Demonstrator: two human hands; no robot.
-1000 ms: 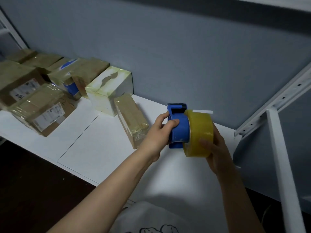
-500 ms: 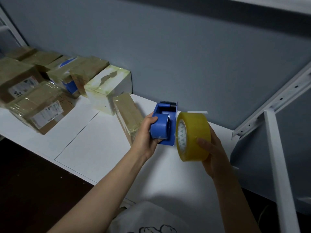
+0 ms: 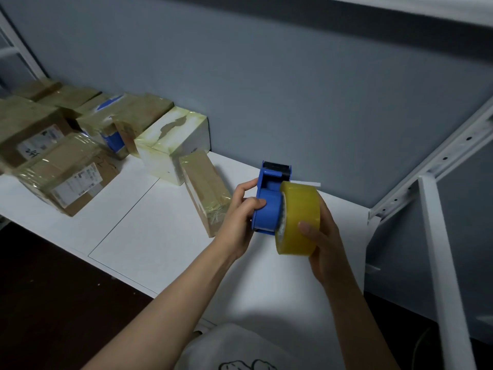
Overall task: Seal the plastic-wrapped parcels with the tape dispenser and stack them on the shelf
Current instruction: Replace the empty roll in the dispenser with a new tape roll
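Tape dispenser (image 3: 268,206), blue with a serrated edge at its far end, is held up above the white table (image 3: 149,231), in front of the grey wall (image 3: 293,89). The left hand (image 3: 238,220) wraps its fingers round the dispenser's body. The right hand (image 3: 324,252) curls round a yellow tape roll (image 3: 301,209), whose side meets the dispenser's hub. Left of the hands a narrow plastic-wrapped parcel (image 3: 206,186) lies on the table, just beside a white box (image 3: 170,145). More wrapped parcels, among them a labelled parcel (image 3: 66,177), crowd the table's left end. A white rack upright (image 3: 437,263) stands at right.
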